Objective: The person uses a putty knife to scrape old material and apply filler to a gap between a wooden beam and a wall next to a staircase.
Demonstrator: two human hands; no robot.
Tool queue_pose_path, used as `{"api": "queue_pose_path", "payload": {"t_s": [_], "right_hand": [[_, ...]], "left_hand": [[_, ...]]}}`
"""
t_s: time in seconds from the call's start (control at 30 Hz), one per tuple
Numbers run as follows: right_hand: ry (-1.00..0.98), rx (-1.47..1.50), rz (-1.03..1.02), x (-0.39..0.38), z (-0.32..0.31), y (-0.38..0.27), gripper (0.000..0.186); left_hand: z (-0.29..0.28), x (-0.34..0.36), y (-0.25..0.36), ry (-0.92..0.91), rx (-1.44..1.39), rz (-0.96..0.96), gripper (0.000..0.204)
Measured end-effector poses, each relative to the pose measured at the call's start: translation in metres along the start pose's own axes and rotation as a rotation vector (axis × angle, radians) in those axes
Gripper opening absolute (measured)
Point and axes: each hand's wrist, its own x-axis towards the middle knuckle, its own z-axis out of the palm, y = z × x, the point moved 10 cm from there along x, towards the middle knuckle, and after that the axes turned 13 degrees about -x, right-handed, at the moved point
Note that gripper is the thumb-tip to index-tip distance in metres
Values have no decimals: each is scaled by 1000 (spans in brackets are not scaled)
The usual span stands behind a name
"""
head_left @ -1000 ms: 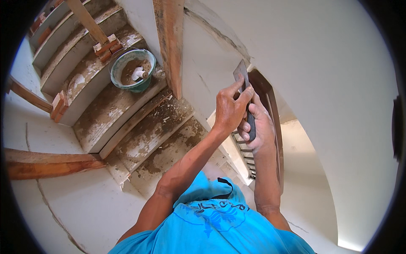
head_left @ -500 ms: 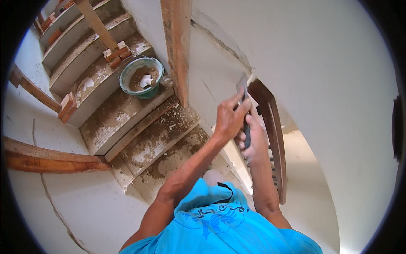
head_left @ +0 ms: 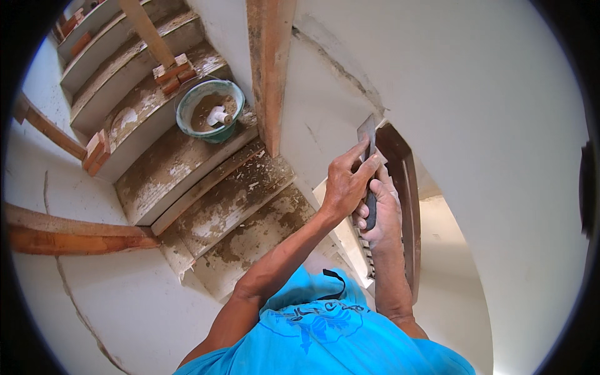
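Observation:
A putty knife with a flat grey blade (head_left: 367, 132) and a black handle (head_left: 371, 209) is held upright in front of me. My right hand (head_left: 384, 212) wraps round the handle, its fingers and thumb dusted with pale powder. My left hand (head_left: 345, 181) is closed at the base of the blade, with thumb and fingers pressed against the metal. Part of the blade is hidden behind those fingers. Just beyond the blade's tip, a rough crack (head_left: 340, 69) runs down across the pale wall (head_left: 437, 75).
A green bucket (head_left: 219, 134) of brown mix, holding a white-smeared tool (head_left: 219, 116), stands on a splattered stair (head_left: 169, 172). Wooden props (head_left: 269, 75) and stacked bricks (head_left: 174, 74) occupy the stairs. A dark wooden handrail (head_left: 406, 187) rises beside my right hand.
Both hands and the putty knife have shifted slightly right in view. My left fingers have slid lower along the blade, and more of its upper part shows.

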Motion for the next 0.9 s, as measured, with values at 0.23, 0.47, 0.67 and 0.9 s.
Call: {"api": "queue_pose_path", "payload": {"t_s": [0.23, 0.47, 0.67, 0.9], "right_hand": [[7, -9, 3, 3, 1, 0, 61], [-27, 29, -7, 7, 0, 3, 56], [48, -23, 34, 35, 14, -7, 57], [112, -49, 6, 2, -1, 4, 60]], "left_hand": [[0, 6, 10, -2, 37, 117, 48], [-4, 7, 1, 16, 68, 69, 53], [-17, 25, 25, 37, 113, 28, 53], [-11, 13, 2, 34, 116, 188, 49]]}}
